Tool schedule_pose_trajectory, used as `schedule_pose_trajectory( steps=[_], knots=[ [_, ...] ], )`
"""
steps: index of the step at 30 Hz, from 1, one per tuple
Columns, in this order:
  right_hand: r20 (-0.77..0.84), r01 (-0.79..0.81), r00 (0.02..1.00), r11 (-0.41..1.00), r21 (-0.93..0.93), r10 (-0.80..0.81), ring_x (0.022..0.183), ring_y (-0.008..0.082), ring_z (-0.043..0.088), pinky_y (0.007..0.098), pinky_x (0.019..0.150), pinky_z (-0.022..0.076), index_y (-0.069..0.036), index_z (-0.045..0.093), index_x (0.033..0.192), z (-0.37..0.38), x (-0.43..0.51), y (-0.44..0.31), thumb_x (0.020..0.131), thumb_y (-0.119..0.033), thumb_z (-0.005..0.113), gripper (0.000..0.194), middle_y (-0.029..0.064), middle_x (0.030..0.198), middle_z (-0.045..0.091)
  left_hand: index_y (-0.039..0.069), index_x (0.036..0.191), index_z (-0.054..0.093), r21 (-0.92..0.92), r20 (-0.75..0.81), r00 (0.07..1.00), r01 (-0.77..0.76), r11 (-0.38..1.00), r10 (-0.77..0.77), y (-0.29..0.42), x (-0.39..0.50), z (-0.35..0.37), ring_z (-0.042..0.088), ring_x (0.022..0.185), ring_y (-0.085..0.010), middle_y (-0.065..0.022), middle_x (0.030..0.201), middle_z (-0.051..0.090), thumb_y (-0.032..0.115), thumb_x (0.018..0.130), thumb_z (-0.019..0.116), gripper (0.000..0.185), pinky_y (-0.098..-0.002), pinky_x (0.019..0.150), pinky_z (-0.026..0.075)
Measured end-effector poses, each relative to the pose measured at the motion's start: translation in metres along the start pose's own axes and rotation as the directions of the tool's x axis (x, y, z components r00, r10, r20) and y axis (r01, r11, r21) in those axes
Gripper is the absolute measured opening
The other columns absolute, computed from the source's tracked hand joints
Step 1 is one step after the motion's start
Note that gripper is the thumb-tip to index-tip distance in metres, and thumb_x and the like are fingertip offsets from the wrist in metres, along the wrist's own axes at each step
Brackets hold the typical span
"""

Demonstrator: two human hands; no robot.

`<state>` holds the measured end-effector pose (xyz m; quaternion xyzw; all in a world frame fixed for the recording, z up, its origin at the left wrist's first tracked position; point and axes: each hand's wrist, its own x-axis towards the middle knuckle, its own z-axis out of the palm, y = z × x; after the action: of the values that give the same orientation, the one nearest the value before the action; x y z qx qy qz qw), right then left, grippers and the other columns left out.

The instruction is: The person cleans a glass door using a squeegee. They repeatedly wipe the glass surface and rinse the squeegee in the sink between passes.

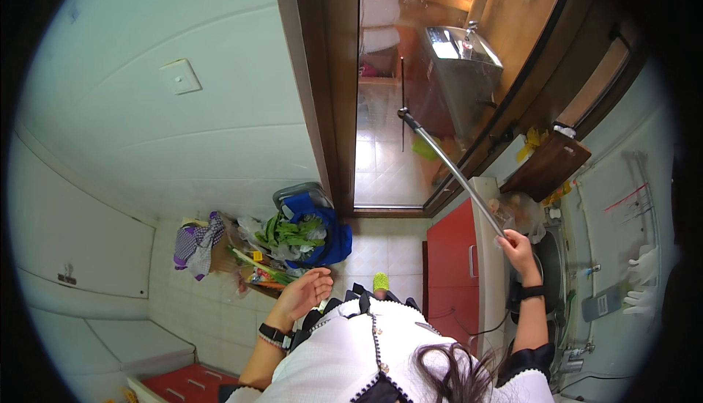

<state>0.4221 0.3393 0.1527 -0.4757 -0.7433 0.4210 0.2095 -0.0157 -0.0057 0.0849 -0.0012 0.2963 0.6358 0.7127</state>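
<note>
My right hand (518, 253) is closed around the lower end of a metal pole (461, 179). At the pole's far end a thin, dark squeegee blade (402, 81) is seen edge-on at the glass door panel (379, 172); whether it touches the glass I cannot tell. My left hand (307, 293) holds nothing, its fingers loosely curled and a little apart. Just beyond it, on the floor, are a box of vegetables and packets (263, 274) and a blue bag (335, 238) with leafy greens (291, 232).
Red cabinets (450, 243) with a counter run along my right, with a plastic bag (516, 210), a dark wooden cutting board (549, 161) and a sink (552, 254). Behind the glass stands a washing machine (467, 84). A purple-and-grey cloth (197, 243) lies at the left.
</note>
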Motion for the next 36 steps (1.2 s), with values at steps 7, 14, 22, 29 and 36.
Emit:
schedule_pose_trajectory(
  steps=[7, 14, 22, 29, 36],
  knots=[
    [-0.152, 0.100, 0.984, 0.993, 0.068, -0.089, 0.057, 0.0038, 0.038, 0.0242, 0.051, 0.0298, 0.000, 0.067, 0.085, 0.085, -0.006, -0.005, 0.086, -0.021, 0.070, 0.021, -0.0055, 0.060, 0.044, 0.005, 0.120, 0.056, 0.062, 0.023, 0.999, 0.023, 0.998, -0.025, 0.005, 0.008, 0.010, 0.063, 0.098, -0.0188, -0.0087, 0.105, 0.066, 0.018, 0.099, 0.050, 0.026, -0.0323, 0.091, 0.050],
    [-0.209, 0.143, 0.970, 0.986, 0.086, -0.123, 0.057, 0.0046, 0.039, 0.0252, 0.051, 0.0314, -0.001, 0.067, 0.086, 0.123, 0.035, 0.020, 0.087, -0.019, 0.069, 0.019, -0.0053, 0.060, 0.043, 0.005, 0.120, 0.056, 0.023, -0.015, 0.999, 0.029, 0.999, -0.028, -0.001, -0.001, 0.005, 0.063, 0.099, -0.0192, -0.0092, 0.106, 0.067, 0.018, 0.099, 0.050, 0.025, -0.0327, 0.091, 0.050],
    [-0.178, 0.130, 0.979, 0.975, 0.178, -0.098, 0.054, 0.0049, 0.036, 0.0267, 0.048, 0.0288, -0.002, 0.066, 0.082, 0.177, 0.082, 0.072, 0.086, -0.023, 0.071, 0.022, -0.0052, 0.056, 0.040, 0.005, 0.121, 0.056, 0.026, -0.064, 0.998, -0.001, 1.000, 0.003, -0.005, -0.002, 0.010, 0.063, 0.100, -0.0212, -0.0093, 0.106, 0.067, 0.020, 0.100, 0.048, 0.027, -0.0353, 0.092, 0.049],
    [-0.043, 0.086, 0.996, 0.963, 0.253, -0.078, 0.057, 0.0064, 0.035, 0.0263, 0.051, 0.0305, -0.003, 0.066, 0.088, 0.214, 0.111, 0.097, 0.089, -0.025, 0.069, 0.023, -0.0041, 0.059, 0.040, 0.005, 0.122, 0.054, 0.034, -0.128, 0.992, 0.025, 0.999, -0.020, -0.006, 0.001, 0.020, 0.063, 0.098, -0.0200, -0.0097, 0.107, 0.066, 0.018, 0.099, 0.050, 0.027, -0.0323, 0.091, 0.049],
    [-0.011, 0.085, 0.996, 0.966, 0.242, -0.085, 0.058, 0.0082, 0.036, 0.0275, 0.052, 0.0333, -0.003, 0.063, 0.097, 0.232, 0.118, 0.124, 0.091, -0.026, 0.068, 0.024, -0.0017, 0.061, 0.041, 0.005, 0.121, 0.056, 0.090, -0.170, 0.985, 0.032, 0.995, -0.017, -0.006, 0.007, 0.031, 0.062, 0.099, -0.0198, -0.0083, 0.105, 0.066, 0.019, 0.099, 0.050, 0.027, -0.0334, 0.092, 0.048]
  ],
)
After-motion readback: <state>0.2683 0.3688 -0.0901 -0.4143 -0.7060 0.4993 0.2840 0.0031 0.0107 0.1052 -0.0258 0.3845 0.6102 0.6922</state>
